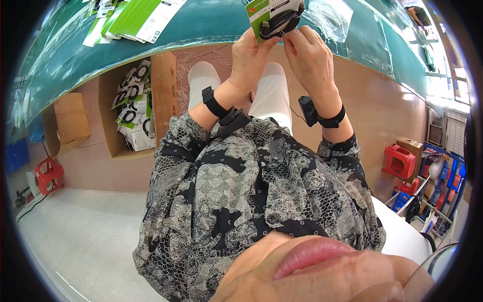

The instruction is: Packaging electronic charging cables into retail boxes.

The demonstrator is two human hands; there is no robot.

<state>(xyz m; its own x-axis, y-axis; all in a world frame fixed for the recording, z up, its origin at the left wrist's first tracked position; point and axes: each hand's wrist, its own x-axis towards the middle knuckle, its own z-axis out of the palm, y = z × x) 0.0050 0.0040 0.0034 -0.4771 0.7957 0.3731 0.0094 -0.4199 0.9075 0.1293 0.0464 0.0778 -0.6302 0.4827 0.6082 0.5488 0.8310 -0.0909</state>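
Observation:
Both hands are raised at the near edge of the green-topped table. My left hand pinches the lower left part of a green and white cardboard backing card. A coiled black cable lies against the card's front. At the card's lower right, the fingers of my right hand are closed near the coil; whether they grip the cable or a thin tie is too small to make out. Dark straps with small black boxes sit on both wrists.
Several green and white cards lie fanned on the table at left. A clear bag of thin white strips lies right of my hands. Below left stands a cardboard box of carded cables. Red stools stand at both sides.

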